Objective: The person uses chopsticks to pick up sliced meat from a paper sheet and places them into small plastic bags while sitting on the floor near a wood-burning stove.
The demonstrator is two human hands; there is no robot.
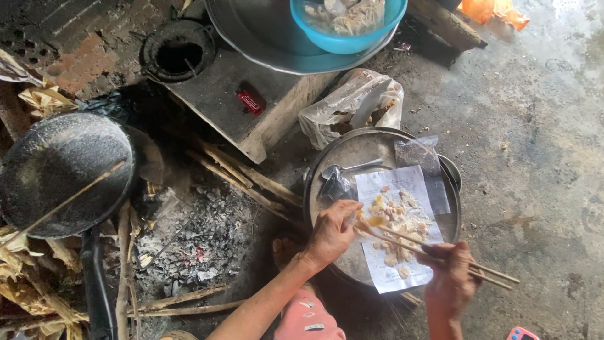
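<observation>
Gripping chopsticks (434, 252), the right hand (450, 283) picks fried pieces (393, 217) beside the curled left hand (330, 233).

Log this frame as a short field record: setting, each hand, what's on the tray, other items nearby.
setting: ground-level cooking spot, ash and sticks beside a dark pan
left hand: rests on the paper sheet, fingers at the food pieces
right hand: holds chopsticks, tips at the food
tray: round metal tray bearing the paper, a spoon, a small plastic bag
nearby: blue bowl, red lighter
</observation>
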